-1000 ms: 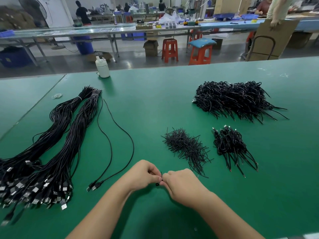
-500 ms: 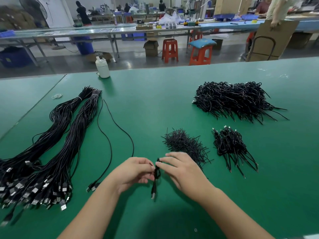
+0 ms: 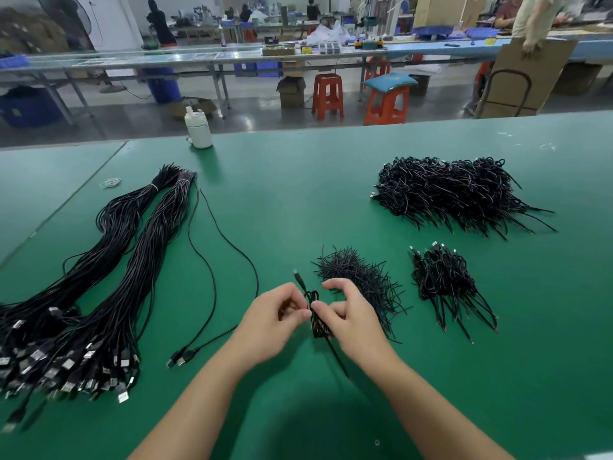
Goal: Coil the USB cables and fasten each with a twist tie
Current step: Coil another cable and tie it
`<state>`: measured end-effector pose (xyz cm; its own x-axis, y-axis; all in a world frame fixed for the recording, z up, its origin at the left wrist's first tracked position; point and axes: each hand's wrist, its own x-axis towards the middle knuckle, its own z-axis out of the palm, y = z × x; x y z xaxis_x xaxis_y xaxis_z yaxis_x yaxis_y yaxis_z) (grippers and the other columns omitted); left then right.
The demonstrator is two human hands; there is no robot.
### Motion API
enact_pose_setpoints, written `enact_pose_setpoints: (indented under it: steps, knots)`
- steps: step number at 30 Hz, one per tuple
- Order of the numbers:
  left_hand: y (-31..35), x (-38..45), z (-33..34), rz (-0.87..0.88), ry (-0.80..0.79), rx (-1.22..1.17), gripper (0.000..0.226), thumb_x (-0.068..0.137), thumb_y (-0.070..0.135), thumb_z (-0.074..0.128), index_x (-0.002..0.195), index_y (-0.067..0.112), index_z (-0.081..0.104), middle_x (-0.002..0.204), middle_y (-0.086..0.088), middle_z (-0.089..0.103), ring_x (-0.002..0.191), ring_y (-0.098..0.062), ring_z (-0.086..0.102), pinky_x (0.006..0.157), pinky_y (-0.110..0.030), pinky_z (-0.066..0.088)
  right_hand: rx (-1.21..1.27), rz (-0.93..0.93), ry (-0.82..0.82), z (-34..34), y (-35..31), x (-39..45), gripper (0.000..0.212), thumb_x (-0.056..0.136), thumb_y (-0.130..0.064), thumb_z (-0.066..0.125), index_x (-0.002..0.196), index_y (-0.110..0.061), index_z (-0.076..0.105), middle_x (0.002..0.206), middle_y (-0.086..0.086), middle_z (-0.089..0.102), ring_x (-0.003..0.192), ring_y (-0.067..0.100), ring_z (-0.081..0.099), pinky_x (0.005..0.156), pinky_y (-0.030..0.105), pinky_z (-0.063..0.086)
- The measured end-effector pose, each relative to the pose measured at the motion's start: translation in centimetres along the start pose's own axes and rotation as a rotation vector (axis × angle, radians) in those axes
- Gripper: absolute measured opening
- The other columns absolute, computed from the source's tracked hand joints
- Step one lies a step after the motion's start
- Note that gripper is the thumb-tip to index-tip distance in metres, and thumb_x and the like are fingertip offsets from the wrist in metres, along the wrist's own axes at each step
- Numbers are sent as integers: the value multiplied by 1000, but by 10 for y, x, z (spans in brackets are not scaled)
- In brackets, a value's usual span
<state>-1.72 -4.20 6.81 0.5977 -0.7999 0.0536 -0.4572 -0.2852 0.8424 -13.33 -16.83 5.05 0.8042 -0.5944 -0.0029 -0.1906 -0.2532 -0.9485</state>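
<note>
**Both hands closing on one coiled cable at the near middle of the tabletop**

The left hand [image 3: 275, 322] and the right hand [image 3: 348, 318] are meeting over a small coiled cable [image 3: 316, 315], held just above the green tabletop [image 3: 298, 200] toward its near edge. Both thumbs and forefingers are pinching the bundle at its waist, the remaining fingers curling loosely — a grip that is probably keeping the loops from springing apart while a tie is being worked around them. Whether a twist tie is already on the coil cannot be told; it is too small and dark against the cable. One plug end is sticking up beyond the fingers, a tail is trailing toward the near edge.

The layout is serving the hands. The heap of twist ties [image 3: 360, 277] is lying just beyond the right hand, within a short reach. Finished coils are gathering right of that in a small pile [image 3: 444, 280], with a large pile [image 3: 457, 194] farther toward the far right. Uncoiled cables [image 3: 109, 277] are stretching along the left side in long bundles, and two loose cables [image 3: 212, 260] are lying apart from them — likely next in line. A white bottle [image 3: 198, 129] is standing at the far edge.
</note>
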Motion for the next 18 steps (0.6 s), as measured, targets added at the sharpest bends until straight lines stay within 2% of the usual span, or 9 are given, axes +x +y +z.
enact_pose_setpoints:
  steps: [3, 5, 6, 9, 11, 13, 15, 16, 18]
  knots:
    - [6, -3, 3, 204, 76, 321, 18, 91, 15, 63, 81, 25, 52, 74, 12, 56, 71, -9, 50, 69, -27, 45, 125, 40, -52, 1, -3, -1, 3, 96, -19, 63, 95, -21, 60, 54, 9, 51, 46, 14, 44, 50, 24, 36]
    - [7, -4, 3, 237, 99, 402, 17, 92, 14, 61, 83, 24, 50, 78, 11, 55, 76, -12, 50, 72, -31, 44, 207, 27, -69, -1, -4, -1, 11, 98, -10, 57, 95, -13, 67, 67, 25, 58, 56, 18, 51, 59, 29, 44]
    - [7, -4, 3, 221, 112, 391, 19, 92, 15, 61, 82, 26, 49, 78, 11, 56, 75, -11, 50, 71, -29, 44, 245, 18, -87, -2, -5, -1, 16, 99, -5, 53, 99, -10, 68, 73, 26, 62, 61, 19, 55, 65, 31, 47]
    - [5, -2, 1, 75, 137, 240, 23, 92, 17, 64, 77, 31, 51, 71, 11, 59, 67, -7, 51, 61, -17, 39, 289, 5, -171, -5, -8, -5, 27, 97, 6, 51, 110, -11, 68, 86, 16, 66, 68, 11, 62, 74, 20, 51]
    - [3, 0, 0, -19, 115, 145, 20, 90, 17, 67, 77, 28, 57, 67, 10, 59, 59, -5, 48, 57, -15, 38, 256, -4, -168, -7, -9, -5, 30, 93, 10, 56, 111, -11, 70, 90, 12, 65, 70, 8, 61, 72, 18, 51]
    - [3, 1, -1, -65, 76, 67, 17, 89, 15, 68, 78, 25, 60, 67, 8, 58, 58, -6, 45, 58, -20, 38, 196, -37, -108, -8, -10, -4, 24, 89, 6, 65, 106, -10, 73, 97, 10, 65, 78, 7, 60, 71, 23, 51]
    - [4, 0, 0, -52, 69, 56, 18, 89, 14, 67, 78, 25, 59, 67, 8, 58, 60, -7, 46, 59, -21, 39, 164, -37, -67, -8, -11, -2, 18, 86, -1, 71, 100, -11, 74, 106, 5, 64, 86, 9, 60, 73, 31, 53]
    - [5, -1, 0, -14, 85, 88, 21, 89, 14, 67, 77, 28, 56, 68, 9, 58, 61, -6, 46, 59, -19, 39, 167, -25, -59, -8, -11, -1, 16, 86, -3, 71, 99, -14, 74, 106, -1, 66, 82, 7, 61, 70, 28, 53]
    - [8, -4, 2, 95, 127, 165, 26, 89, 15, 65, 76, 32, 51, 73, 15, 59, 67, -5, 51, 62, -14, 38, 163, 10, -45, -6, -10, -1, 13, 89, -10, 70, 99, -18, 73, 89, -9, 70, 65, 1, 58, 59, 19, 49]
